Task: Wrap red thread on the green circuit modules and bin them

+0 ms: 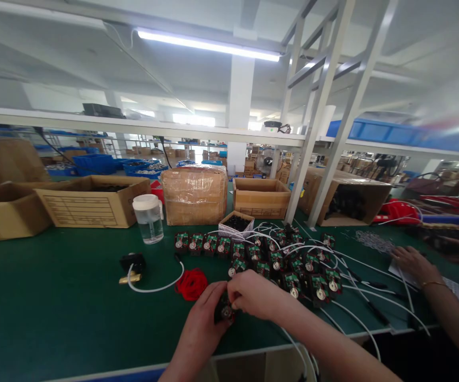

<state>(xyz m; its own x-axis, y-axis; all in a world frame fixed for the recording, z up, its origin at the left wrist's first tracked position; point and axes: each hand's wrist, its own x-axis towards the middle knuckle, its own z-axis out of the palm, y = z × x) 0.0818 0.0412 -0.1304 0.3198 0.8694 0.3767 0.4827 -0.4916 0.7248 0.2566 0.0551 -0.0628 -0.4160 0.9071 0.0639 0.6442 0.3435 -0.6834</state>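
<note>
Near the front edge of the green table, my left hand (202,324) wraps round a small black housing (225,310) with a round metal part on it. My right hand (253,294) is closed at the housing's upper right side, thumb and fingertips pinched together; what they pinch is hidden. Just behind my hands lie several similar black units (276,260) with green circuit boards, round metal parts and white cables. A bundle of red wire or cord (192,284) rests close to my left hand.
To the left are a black device with a brass fitting (133,268) and a lidded clear jug (149,218). A small box of black parts (236,224) and cardboard boxes (194,194) line the back. At right, a co-worker's hands (414,265) work beside metal pieces (372,240). A metal frame (328,111) rises behind.
</note>
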